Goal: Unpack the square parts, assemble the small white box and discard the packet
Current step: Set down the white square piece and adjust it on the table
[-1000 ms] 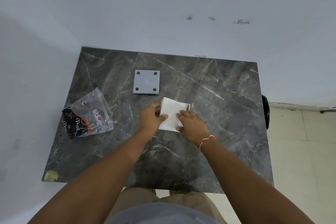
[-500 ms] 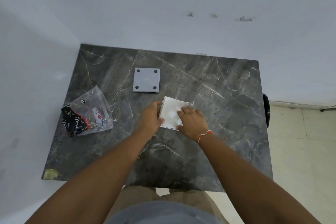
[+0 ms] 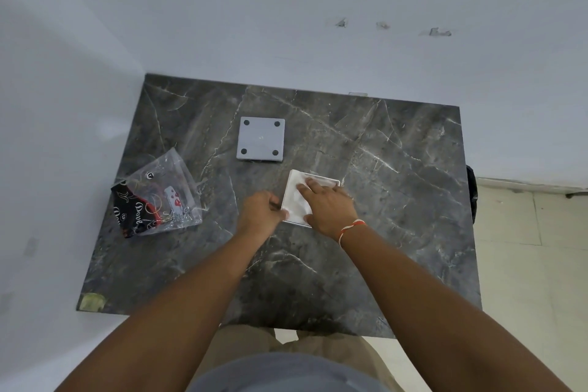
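The small white box [image 3: 294, 197] lies flat near the middle of the dark marble table [image 3: 397, 200]. My left hand [image 3: 262, 212] grips its left edge with curled fingers. My right hand [image 3: 327, 207] lies palm-down on top of it, fingers spread toward its far left corner, covering most of its right half. A grey square part [image 3: 261, 143] with a dark round dot in each corner rests flat just beyond the box. The clear plastic packet [image 3: 159, 197], with black, red and white printing, sits crumpled at the table's left side, apart from both hands.
White walls close off the table's far and left sides. A dark object [image 3: 471, 188] hangs at the table's right edge, beside pale floor tiles [image 3: 525, 264]. A yellowish patch [image 3: 90, 301] marks the near left corner. My lap is below the near edge.
My right hand has slid forward and left across the top of the white box, and the box now lies flatter. The left hand stays at its left edge.
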